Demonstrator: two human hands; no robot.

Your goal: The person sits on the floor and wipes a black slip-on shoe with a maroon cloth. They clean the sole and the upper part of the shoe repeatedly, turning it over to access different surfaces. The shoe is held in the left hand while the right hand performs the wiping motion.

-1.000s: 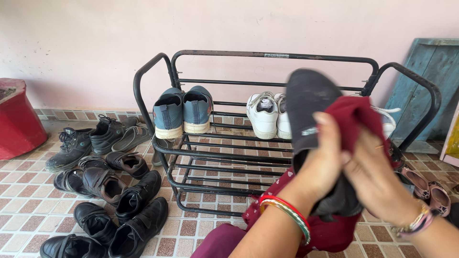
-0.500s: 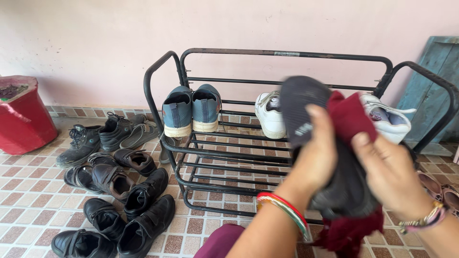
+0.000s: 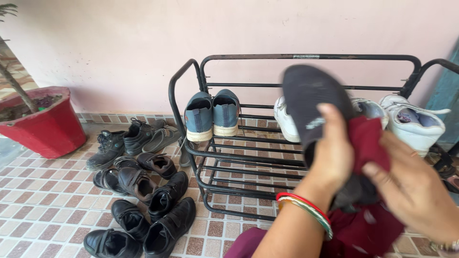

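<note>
My left hand (image 3: 333,157) grips a dark grey shoe (image 3: 310,98), sole side towards me, held up in front of a black metal shoe rack (image 3: 306,57). Against the shoe's side my right hand (image 3: 411,191) presses a maroon cloth (image 3: 367,143). More of the cloth hangs down below both hands. On the rack's top shelf behind stand a pair of blue slip-on shoes (image 3: 213,114) and white sneakers (image 3: 415,119), partly hidden by the shoe and my hands.
Several black shoes and sandals (image 3: 143,200) lie on the patterned tile floor left of the rack. A red plant pot (image 3: 45,126) stands at the far left by the pink wall. A teal board (image 3: 447,95) leans at the right edge.
My view has shifted right and closer, so the rack and shoes sit further left. My hands keep rubbing the cloth on the shoe, the right hand now lower on its side.
</note>
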